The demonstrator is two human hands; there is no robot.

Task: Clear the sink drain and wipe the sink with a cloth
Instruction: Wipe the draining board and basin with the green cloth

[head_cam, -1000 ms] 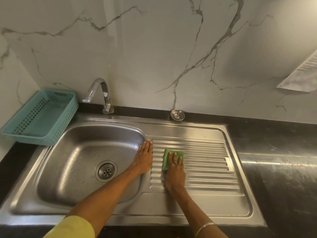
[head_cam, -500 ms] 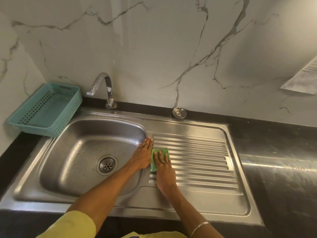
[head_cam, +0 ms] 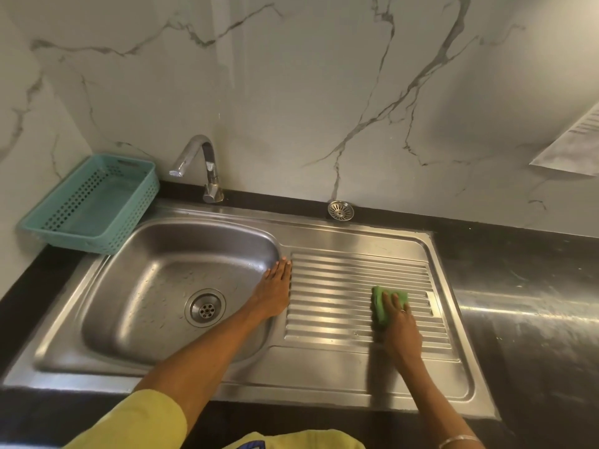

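Observation:
A steel sink (head_cam: 152,348) with a round drain (head_cam: 205,308) in its basin fills the lower half of the view. Its ribbed drainboard (head_cam: 337,296) lies to the right of the basin. My left hand (head_cam: 275,291) rests flat, fingers straight, on the strip between basin and drainboard. On the right part of the ribs lies a green cloth (head_cam: 379,307), and my right hand (head_cam: 400,325) presses down on it with straight fingers. A loose drain strainer (head_cam: 340,210) sits on the sink's back rim near the wall.
A teal perforated basket (head_cam: 94,202) stands at the back left corner. The tap (head_cam: 201,166) rises behind the basin. Dark countertop (head_cam: 525,303) stretches to the right. A marble wall closes off the back, with a paper sheet (head_cam: 573,147) on it at right.
My right hand slid the green cloth from the left side of the drainboard, beside my left hand, across to the right side. My left hand stayed put.

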